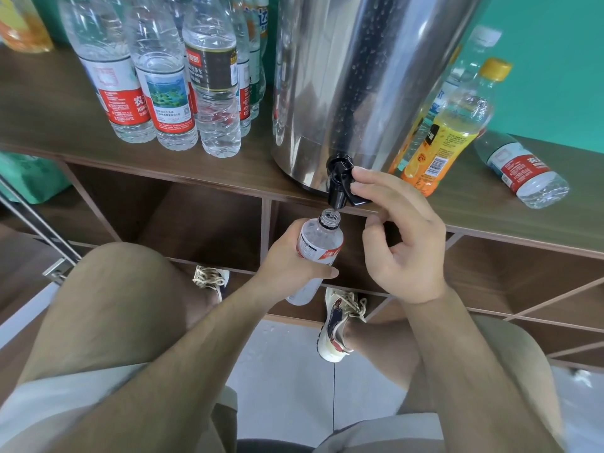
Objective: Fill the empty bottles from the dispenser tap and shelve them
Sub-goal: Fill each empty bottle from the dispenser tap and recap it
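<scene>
Under the black tap [340, 188], left fingers [327, 273] grip a clear, uncapped, red-labelled bottle [318, 243]; right fingers [376, 179] curl over the tap.

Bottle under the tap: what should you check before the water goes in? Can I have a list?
1. Cap off the bottle: ok.
2. Bottle mouth right below the tap: ok.
3. Left hand grips the bottle: ok.
4. Right hand fingers hold the tap: ok.
5. Bottle upright: not ok, it leans.
6. Water running: cannot tell.
</scene>
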Motion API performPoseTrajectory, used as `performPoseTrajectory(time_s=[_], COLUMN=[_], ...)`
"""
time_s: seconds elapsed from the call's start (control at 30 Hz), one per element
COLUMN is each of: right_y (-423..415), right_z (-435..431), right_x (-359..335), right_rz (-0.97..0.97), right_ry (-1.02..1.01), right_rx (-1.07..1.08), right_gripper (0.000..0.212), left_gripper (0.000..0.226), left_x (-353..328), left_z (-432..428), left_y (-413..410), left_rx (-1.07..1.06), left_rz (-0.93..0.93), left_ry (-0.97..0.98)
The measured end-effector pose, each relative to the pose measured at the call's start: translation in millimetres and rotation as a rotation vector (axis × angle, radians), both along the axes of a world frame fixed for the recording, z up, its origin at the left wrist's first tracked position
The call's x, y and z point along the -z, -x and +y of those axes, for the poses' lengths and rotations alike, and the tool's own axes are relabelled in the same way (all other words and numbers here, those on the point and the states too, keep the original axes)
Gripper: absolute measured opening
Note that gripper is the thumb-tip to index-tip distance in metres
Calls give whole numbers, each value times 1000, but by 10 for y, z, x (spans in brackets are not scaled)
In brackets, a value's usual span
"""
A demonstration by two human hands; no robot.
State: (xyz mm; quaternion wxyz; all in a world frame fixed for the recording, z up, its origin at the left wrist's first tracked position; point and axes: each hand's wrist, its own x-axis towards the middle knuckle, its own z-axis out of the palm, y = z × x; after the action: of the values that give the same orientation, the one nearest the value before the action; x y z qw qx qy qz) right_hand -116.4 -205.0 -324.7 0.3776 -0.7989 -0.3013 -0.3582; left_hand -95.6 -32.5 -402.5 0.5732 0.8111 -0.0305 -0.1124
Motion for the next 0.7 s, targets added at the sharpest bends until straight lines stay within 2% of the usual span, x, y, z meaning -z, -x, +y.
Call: performPoseTrajectory(time_s=[0.53,0.7], right_y=[13,17], right_z=[15,18], right_x=[0,-7], right_rz=[-1,-11], right_ry=[2,14], right_rx=[-18,-4], right_gripper=[45,34], left_gripper=[79,78], left_x=[14,8], left_z=[-3,-2], left_y=[1,2], left_rx=[-5,-11], left_rz=[-10,-16], left_ry=[8,-4])
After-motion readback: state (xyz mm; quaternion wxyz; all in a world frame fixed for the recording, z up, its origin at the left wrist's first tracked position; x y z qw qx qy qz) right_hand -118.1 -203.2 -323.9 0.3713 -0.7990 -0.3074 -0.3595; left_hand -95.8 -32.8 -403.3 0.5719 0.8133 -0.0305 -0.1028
